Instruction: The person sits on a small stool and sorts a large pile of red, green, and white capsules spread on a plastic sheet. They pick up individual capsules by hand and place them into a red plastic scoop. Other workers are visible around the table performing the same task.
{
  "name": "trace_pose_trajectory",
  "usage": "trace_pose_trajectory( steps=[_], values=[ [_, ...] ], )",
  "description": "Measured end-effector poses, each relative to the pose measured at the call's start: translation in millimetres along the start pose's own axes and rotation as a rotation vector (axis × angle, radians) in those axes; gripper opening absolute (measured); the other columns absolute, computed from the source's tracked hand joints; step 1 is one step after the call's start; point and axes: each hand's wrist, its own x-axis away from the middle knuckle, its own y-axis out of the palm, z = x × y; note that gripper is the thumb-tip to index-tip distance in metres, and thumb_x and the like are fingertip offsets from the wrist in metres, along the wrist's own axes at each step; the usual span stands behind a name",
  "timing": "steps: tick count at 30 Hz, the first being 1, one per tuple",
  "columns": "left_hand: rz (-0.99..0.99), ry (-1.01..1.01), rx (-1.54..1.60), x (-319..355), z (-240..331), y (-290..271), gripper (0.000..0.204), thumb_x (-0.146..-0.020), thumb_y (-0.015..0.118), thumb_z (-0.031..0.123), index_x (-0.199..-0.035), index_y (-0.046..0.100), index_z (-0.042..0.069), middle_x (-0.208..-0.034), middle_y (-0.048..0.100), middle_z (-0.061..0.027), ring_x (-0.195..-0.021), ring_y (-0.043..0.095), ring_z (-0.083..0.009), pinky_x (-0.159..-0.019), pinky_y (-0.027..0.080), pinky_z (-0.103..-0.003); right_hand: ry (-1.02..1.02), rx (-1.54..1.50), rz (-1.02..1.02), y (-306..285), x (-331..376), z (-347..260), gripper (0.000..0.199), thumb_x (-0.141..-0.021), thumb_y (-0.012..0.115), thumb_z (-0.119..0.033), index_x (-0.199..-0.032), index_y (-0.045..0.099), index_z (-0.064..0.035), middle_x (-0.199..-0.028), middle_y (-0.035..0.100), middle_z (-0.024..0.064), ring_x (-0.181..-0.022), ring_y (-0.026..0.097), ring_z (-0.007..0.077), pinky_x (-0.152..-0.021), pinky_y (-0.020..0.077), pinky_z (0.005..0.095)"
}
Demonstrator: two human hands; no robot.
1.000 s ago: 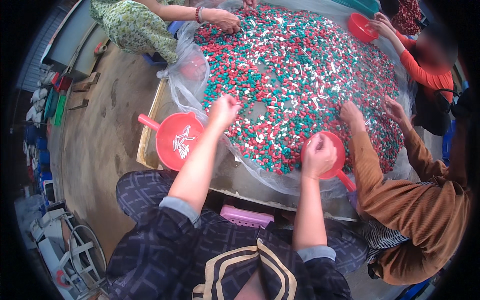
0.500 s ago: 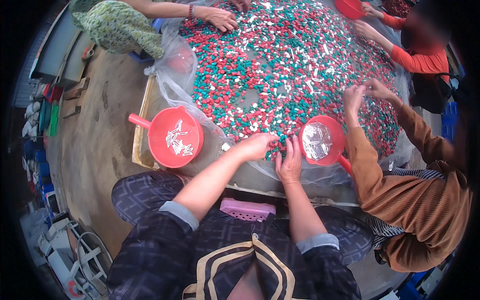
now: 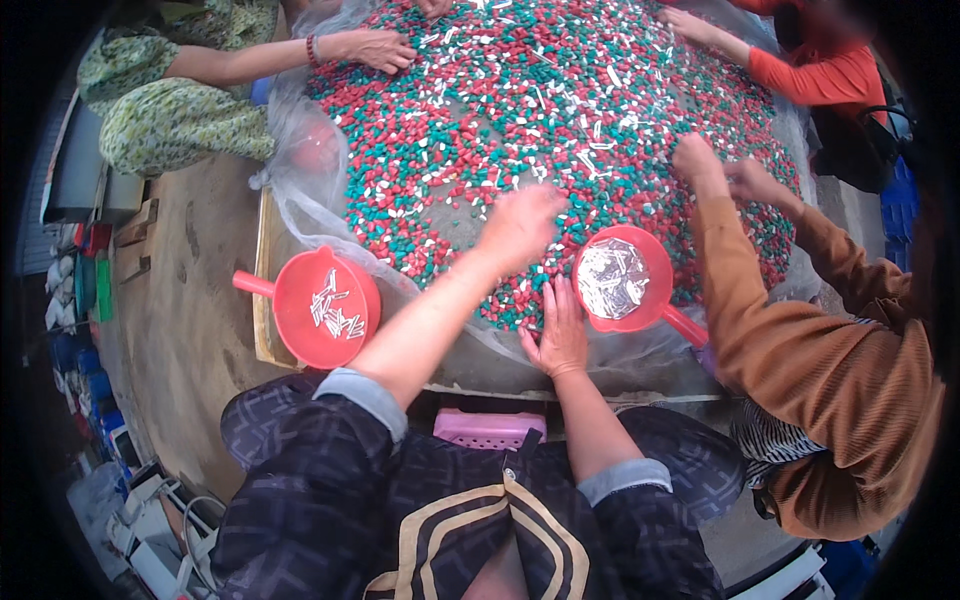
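stool [image 3: 488, 428]: pink, perforated
crates [image 3: 897, 212]: blue, far right
floor [image 3: 200, 330]: brown, dark-patched
blocks [image 3: 138, 222]: brown, on the floor
equipment [image 3: 157, 563]: white, lower left

We see soft, even, fairly bright light over pieces [image 3: 440, 165]; source out of view, shadows faint. Left hand [image 3: 522, 228] smeared by motion; right hand [image 3: 560, 335] crisper. Small glints on white strips [image 3: 612, 278]. We note fisheye bending toward rim, black corners, dim soft edges, slight haze, blurred patch at upper right.

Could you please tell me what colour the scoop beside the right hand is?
The scoop is red, showing best in the head view.
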Motion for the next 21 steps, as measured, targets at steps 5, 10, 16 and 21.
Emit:
trace_pose_trajectory(
  steps=[5, 10, 16, 21],
  values=[
    [-0.083, 0.114, -0.056, 23, -7, 15, 0.038, -0.075, 0.067, 0.022, -0.111, 0.058, 0.013, -0.125, 0.051, -0.0106, -0.125, 0.042, -0.0286, -0.11, 0.021, -0.053, 0.0, 0.005, 0.009, 6, -2, 5, 0.085, -0.077, 0.063, -0.038, -0.144, 0.02, -0.0062, -0.148, 0.023, 0.018, -0.136, 0.025, 0.0343, -0.111, 0.0241, 0.0444],
    [0.184, -0.14, -0.138, 58, -51, -51, 0.032, -0.075, 0.068, 0.018, -0.104, 0.058, 0.01, -0.12, 0.052, -0.0102, -0.123, 0.043, -0.0294, -0.106, 0.024, -0.056, 0.025, -0.028, 0.009, 7, 0, 2, 0.083, -0.078, 0.062, -0.036, -0.144, 0.02, -0.0061, -0.149, 0.023, 0.0178, -0.137, 0.024, 0.0343, -0.111, 0.0242, 0.0449],
    [0.319, -0.22, -0.08, 74, -36, -31, 0.023, -0.075, 0.065, 0.004, -0.098, 0.062, 0.006, -0.096, 0.057, -0.0095, -0.094, 0.055, -0.0289, -0.083, 0.044, -0.039, 0.034, 0.01, -0.018, 6, -2, -1, 0.084, -0.079, 0.062, -0.038, -0.144, 0.019, -0.0052, -0.149, 0.022, 0.0173, -0.138, 0.022, 0.0335, -0.112, 0.0221, 0.0443],
    [0.261, -0.299, -0.319, 48, -57, -20, 0.021, -0.078, 0.066, 0.01, -0.098, 0.065, 0.006, -0.088, 0.055, -0.0087, -0.088, 0.053, -0.0271, -0.08, 0.045, -0.039, 0.048, 0.007, -0.032, 4, 1, 0, 0.083, -0.08, 0.061, -0.038, -0.144, 0.02, -0.0048, -0.149, 0.022, 0.0175, -0.138, 0.022, 0.0335, -0.112, 0.0213, 0.044]
  ],
)
